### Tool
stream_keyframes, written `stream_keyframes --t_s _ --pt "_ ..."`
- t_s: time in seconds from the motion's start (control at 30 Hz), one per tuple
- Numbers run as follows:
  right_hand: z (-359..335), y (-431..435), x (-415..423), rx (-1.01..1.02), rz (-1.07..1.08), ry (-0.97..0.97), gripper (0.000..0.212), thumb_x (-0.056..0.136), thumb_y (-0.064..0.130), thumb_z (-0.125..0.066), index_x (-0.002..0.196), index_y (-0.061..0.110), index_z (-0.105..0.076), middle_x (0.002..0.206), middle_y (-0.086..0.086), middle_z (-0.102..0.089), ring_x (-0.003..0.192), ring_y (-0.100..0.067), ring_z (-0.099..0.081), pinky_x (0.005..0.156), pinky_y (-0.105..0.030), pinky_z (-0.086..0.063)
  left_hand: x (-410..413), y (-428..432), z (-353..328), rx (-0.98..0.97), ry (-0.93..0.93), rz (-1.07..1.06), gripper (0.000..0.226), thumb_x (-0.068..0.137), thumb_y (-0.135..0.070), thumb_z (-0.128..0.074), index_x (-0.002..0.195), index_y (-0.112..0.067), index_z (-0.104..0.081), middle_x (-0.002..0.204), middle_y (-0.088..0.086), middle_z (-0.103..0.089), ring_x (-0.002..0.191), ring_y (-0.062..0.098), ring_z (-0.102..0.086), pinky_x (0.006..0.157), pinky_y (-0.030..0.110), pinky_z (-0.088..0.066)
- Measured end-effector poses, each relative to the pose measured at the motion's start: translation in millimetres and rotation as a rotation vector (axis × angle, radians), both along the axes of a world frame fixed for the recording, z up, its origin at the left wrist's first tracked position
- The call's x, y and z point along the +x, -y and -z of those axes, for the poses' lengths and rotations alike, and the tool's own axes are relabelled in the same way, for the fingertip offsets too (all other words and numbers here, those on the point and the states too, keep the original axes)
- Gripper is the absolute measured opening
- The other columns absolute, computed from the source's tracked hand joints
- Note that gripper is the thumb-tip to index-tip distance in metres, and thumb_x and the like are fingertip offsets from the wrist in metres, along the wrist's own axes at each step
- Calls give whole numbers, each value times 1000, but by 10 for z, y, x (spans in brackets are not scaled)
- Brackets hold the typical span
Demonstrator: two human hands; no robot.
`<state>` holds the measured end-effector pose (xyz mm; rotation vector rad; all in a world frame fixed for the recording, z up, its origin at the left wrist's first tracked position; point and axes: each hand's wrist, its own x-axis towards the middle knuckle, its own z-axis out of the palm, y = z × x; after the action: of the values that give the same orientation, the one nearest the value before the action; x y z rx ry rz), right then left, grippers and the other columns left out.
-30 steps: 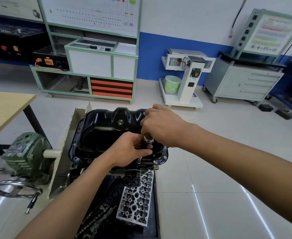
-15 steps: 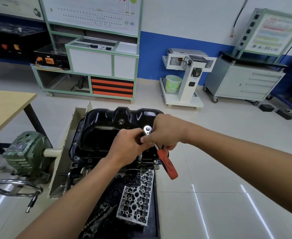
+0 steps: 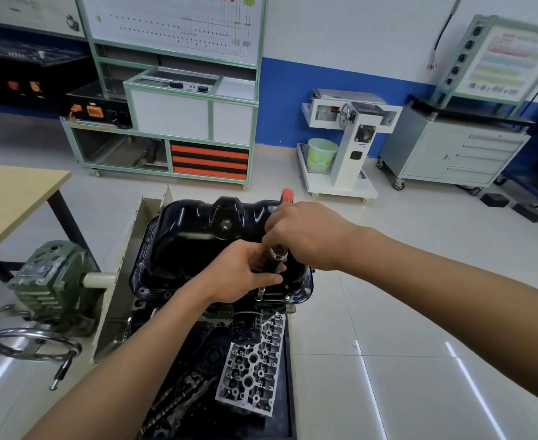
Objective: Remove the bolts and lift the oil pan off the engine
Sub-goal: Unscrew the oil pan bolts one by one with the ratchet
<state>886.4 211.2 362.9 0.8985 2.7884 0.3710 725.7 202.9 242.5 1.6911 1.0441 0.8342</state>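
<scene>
The black oil pan (image 3: 191, 246) sits on top of the upturned engine on its stand, with bolts showing along its near flange (image 3: 288, 298). A ratchet stands on a bolt at the pan's near right edge. My left hand (image 3: 242, 274) grips the ratchet's dark head and extension (image 3: 277, 257) from the left. My right hand (image 3: 305, 236) holds the ratchet handle, whose red grip end (image 3: 287, 195) pokes out beyond my fingers, pointing away from me. The bolt under the socket is hidden.
A grey cylinder head (image 3: 252, 363) and black engine parts lie in a tray below the pan. The green gearbox (image 3: 48, 281) with a handwheel (image 3: 32, 344) is at left, a wooden table (image 3: 10, 198) beyond. Trolleys and cabinets line the far wall.
My right hand swung the red handle from pointing toward me and to the right round to pointing away from me. My left hand kept its hold on the ratchet head.
</scene>
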Motion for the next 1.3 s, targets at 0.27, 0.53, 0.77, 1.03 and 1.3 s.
stream_keyframes --t_s 0.27,0.53,0.77,1.03,1.3 --pt "-19 -37 12 -52 343 -86 25 81 23 -70 70 21 -47 68 2 -41 55 -14 -40 47 -26 -26 64 -4 72 107 38 -140 21 82 -12 -85 86 -29 -75 86 -7 -77 83 10 -74 83 28 -58" --pt "71 -12 28 -409 586 -426 45 83 41 -70 54 11 -53 37 2 -48 37 -14 -42 43 -25 -38 134 -23 133 201 21 -303 15 81 -21 -87 82 -25 -72 77 -1 -74 73 23 -71 74 48 -60" --pt "-27 -29 80 -223 418 -228 14 81 26 -73 81 12 -72 62 -3 -52 61 -24 -49 49 -28 -31 118 -27 39 139 -60 -189 19 80 -16 -87 92 -25 -75 85 -8 -76 81 12 -72 82 33 -60" --pt "-28 7 46 88 6 -8 33 91 7 -48 107 23 -72 103 2 -64 104 -26 -57 64 -32 -31 37 42 -95 -19 26 19 32 87 3 -76 107 -21 -70 105 6 -77 102 13 -73 91 21 -56" --pt "25 -19 30 -18 304 -133 9 81 17 -66 76 21 -60 63 2 -43 64 -26 -48 48 -27 -25 15 -3 -13 52 53 -103 17 85 -5 -81 98 -15 -75 94 1 -77 94 20 -74 97 43 -57"
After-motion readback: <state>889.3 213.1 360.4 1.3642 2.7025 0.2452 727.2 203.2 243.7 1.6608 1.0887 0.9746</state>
